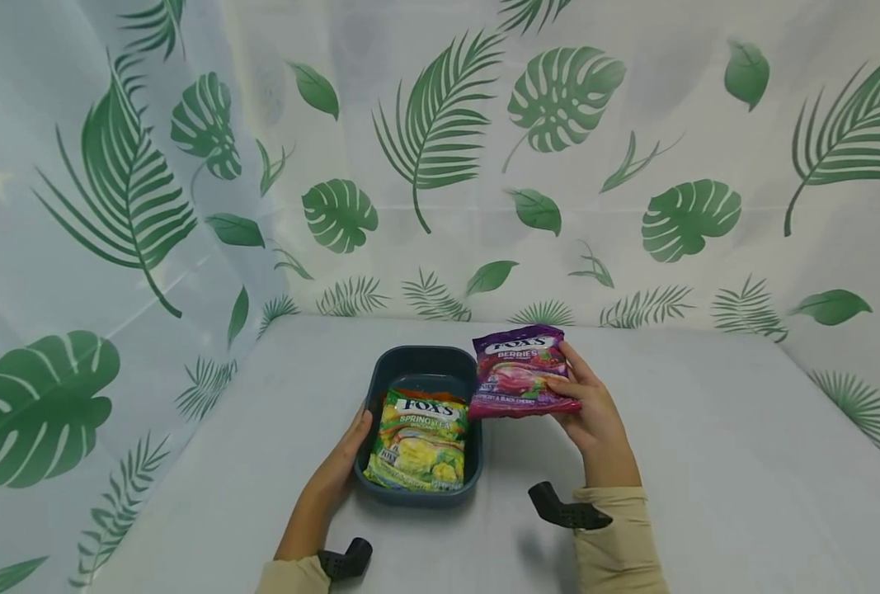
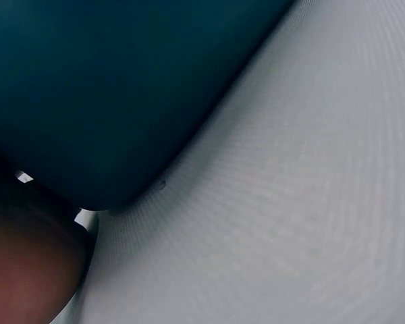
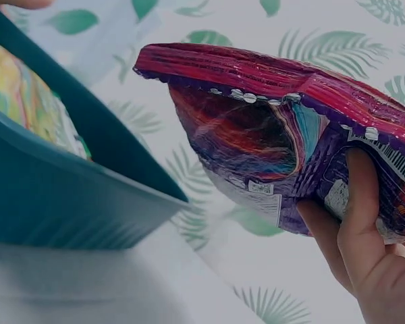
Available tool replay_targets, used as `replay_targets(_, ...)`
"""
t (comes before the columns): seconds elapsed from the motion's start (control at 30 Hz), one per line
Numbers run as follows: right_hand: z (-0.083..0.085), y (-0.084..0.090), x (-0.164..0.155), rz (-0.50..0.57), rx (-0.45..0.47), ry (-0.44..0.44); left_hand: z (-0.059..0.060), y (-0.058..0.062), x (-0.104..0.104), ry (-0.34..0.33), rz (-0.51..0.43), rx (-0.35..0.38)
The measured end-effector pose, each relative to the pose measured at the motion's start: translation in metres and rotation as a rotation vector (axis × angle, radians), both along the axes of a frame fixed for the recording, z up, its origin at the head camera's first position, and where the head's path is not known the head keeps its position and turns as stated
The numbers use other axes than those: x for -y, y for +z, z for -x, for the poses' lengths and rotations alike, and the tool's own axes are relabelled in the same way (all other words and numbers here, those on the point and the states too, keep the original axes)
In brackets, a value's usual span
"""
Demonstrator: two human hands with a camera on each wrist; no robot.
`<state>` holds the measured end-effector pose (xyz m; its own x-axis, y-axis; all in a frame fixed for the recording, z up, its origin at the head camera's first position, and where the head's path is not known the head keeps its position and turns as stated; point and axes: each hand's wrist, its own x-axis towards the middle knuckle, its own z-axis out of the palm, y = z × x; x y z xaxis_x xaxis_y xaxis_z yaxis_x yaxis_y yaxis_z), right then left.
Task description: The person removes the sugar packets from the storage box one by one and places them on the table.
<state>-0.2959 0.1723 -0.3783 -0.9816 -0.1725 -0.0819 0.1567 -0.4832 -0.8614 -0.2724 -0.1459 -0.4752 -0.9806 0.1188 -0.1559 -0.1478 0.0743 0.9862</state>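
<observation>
While the left hand (image 1: 339,455) touches the tub's edge (image 1: 419,498) — grip unclear — the right hand (image 1: 594,419) pinches candy (image 1: 510,370), room rightward.

soft even light in the head view, bit dim, faint shadow toward the near edge of the tabletop (image 1: 707,470), left wrist cam kinda murky, box (image 2: 108,88) super dark, left hand (image 2: 27,273) blurry, right wrist tiny glints on purple bag (image 3: 236,135), hazy curtain (image 3: 297,263) behind
</observation>
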Motion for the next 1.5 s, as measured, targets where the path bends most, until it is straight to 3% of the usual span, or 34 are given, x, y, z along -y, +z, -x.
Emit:
replay_targets(0.33,0.006,-0.009,-0.016,-0.023,0.062,-0.011,0.001,0.000,0.000,-0.004,-0.006,-0.033)
replay_targets(0.67,0.011,-0.025,-0.023,-0.082,0.095,0.002,-0.003,0.001,0.001,0.001,-0.009,0.014)
replay_targets(0.93,0.016,-0.035,-0.022,-0.151,0.087,0.018,-0.001,0.000,0.000,-0.005,-0.024,-0.030)
replay_targets(1.5,0.023,-0.053,-0.028,-0.251,0.110,0.007,0.000,0.000,-0.001,0.009,-0.010,-0.020)
